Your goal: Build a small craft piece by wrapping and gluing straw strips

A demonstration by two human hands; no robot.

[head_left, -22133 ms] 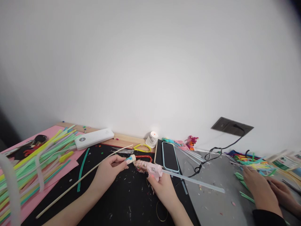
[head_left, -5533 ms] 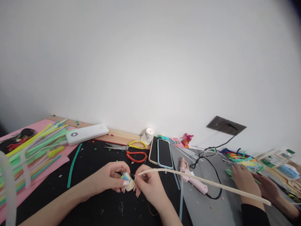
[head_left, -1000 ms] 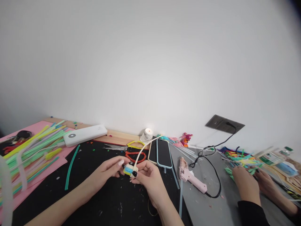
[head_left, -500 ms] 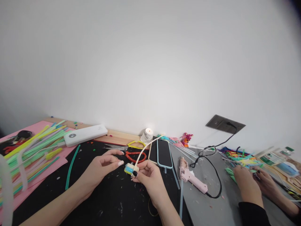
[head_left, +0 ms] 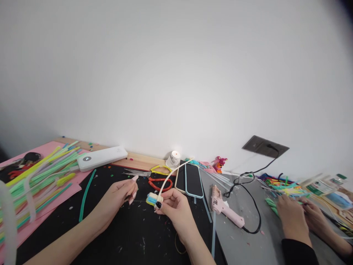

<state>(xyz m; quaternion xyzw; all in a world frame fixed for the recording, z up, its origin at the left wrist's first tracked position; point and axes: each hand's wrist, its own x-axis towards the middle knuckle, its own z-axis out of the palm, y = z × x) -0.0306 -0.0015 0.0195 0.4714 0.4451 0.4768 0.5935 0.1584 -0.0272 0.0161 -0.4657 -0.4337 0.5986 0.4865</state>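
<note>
Over the black mat, my right hand (head_left: 173, 211) pinches a small pipe-cleaner piece (head_left: 152, 198) of blue, yellow and cream bands. From its top a long cream pipe-cleaner stem (head_left: 168, 177) curves up to the right. To the left, apart from the piece, is my left hand (head_left: 121, 195). Its fingers are curled together with the thumb raised, and nothing shows in them. Behind the hands lie scissors (head_left: 160, 184) with yellow and red handles, their blades pointing left. A teal pipe cleaner (head_left: 87, 195) rests left of my left forearm.
Many pipe cleaners (head_left: 41, 184) cover pink sheets at left, beside a white oblong device (head_left: 102, 158). A lit candle cup (head_left: 173, 160) stands by the wall, near a phone (head_left: 193, 180). Right are a pink glue gun (head_left: 226, 209), its black cord, and another person's hands (head_left: 293, 215).
My left hand has drawn back leftward from the pipe-cleaner piece, and its fingers have curled in. The right hand keeps its hold with little movement.
</note>
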